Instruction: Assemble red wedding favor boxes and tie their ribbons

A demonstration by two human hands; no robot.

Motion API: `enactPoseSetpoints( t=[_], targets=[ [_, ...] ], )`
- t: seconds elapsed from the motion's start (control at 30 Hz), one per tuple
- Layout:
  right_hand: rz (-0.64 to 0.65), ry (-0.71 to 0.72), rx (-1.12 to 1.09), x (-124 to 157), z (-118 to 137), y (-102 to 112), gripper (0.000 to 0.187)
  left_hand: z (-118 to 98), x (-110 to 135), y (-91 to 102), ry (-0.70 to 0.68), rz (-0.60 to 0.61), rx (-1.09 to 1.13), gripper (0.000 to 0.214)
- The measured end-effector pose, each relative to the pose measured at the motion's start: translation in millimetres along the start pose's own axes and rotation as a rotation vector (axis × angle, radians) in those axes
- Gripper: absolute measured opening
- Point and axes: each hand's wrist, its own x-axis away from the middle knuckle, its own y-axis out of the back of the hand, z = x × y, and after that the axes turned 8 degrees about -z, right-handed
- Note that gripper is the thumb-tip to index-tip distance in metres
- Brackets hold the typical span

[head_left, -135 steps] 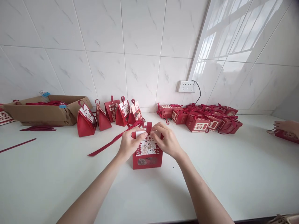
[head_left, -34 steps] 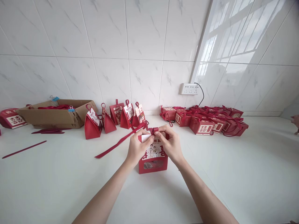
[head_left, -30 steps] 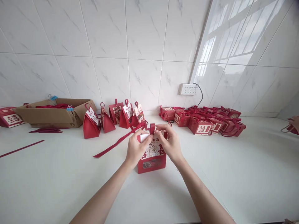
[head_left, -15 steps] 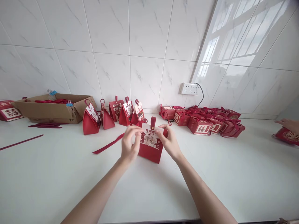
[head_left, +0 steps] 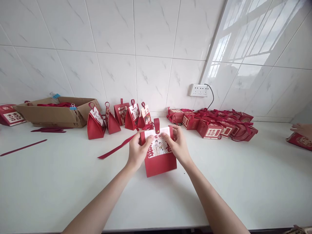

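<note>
A red gift box [head_left: 159, 159] with a white picture card on its front and a red loop on top stands on the white counter [head_left: 48, 188]. My left hand [head_left: 137, 151] grips its left upper side, fingers curled onto the card. My right hand [head_left: 177, 147] grips the right upper side in the same way. A long red ribbon [head_left: 114, 149] lies on the counter just left of the box.
Several red triangular gift boxes [head_left: 96, 125] stand behind. An open cardboard box [head_left: 56, 113] with ribbons is at the back left. Several red cube boxes [head_left: 214, 126] pile at the back right under a wall socket [head_left: 198, 90]. Another person's hand [head_left: 301, 129] rests at the far right.
Both hands left the loop on top of the box and took hold of its upper sides. The box was turned, so its plain lower face now shows instead of the windowed one.
</note>
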Motion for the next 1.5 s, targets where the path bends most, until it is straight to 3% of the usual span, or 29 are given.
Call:
enactPoseSetpoints(
  t=[0.1,0.17,0.27,0.33,0.37,0.47,0.53,0.57,0.7,0.8,0.93,1.07,1.17,1.33,1.5],
  targets=[
    [-0.12,0.209,0.186,4.5,-5.8,-5.1,0.055,2.2,1.8,-1.8,-0.053,-0.234,-0.066,0.022],
    [0.024,0.258,0.214,9.7,-7.3,-9.3,0.057,5.1,4.8,-2.3,-0.123,-0.24,-0.082,0.028],
    [0.287,0.172,0.128,14.3,-8.0,-13.9,0.063,11.6,9.6,-1.1,-0.206,0.138,-0.002,0.047],
    [0.271,0.079,0.092,12.4,-8.5,-13.5,0.052,15.6,9.5,1.6,-0.19,0.353,0.073,0.058],
    [0.225,0.019,0.073,10.0,-8.5,-11.9,0.043,16.9,7.8,3.3,-0.18,0.378,0.091,0.057],
    [0.136,-0.188,-0.067,1.5,-5.7,-2.9,0.029,16.6,-3.2,9.6,-0.208,0.168,0.059,0.038],
    [0.144,-0.26,-0.211,-2.2,-1.4,3.7,0.028,13.2,-11.6,13.4,-0.192,0.004,0.037,0.035],
    [0.155,-0.269,-0.265,-2.9,1.2,6.3,0.028,10.9,-14.7,14.7,-0.152,-0.014,0.054,0.037],
    [0.2,-0.271,-0.316,0.1,9.6,9.6,0.026,1.9,-16.3,15.0,0.048,0.179,0.153,0.038],
    [0.256,-0.236,-0.251,4.3,11.0,6.5,0.024,-1.4,-11.0,11.9,0.093,0.17,0.105,0.038],
    [0.28,-0.147,-0.155,6.6,9.4,4.0,0.021,-3.0,-6.9,8.5,0.025,0.087,-0.029,0.027],
    [0.191,0.004,-0.146,4.9,10.1,6.4,0.027,-5.7,-3.5,5.7,-0.067,0.144,-0.096,0.018],
    [0.168,0.077,-0.108,3.7,12.2,7.9,0.019,-6.9,-0.1,4.2,-0.06,0.181,-0.072,0.017],
    [0.156,0.092,-0.038,4.1,14.3,6.5,0.014,-5.6,2.4,4.0,-0.019,0.205,-0.027,0.018],
    [0.135,0.093,-0.002,4.7,14.5,4.7,0.013,-5.3,3.6,1.4,-0.022,0.126,-0.064,0.013]
  ],
)
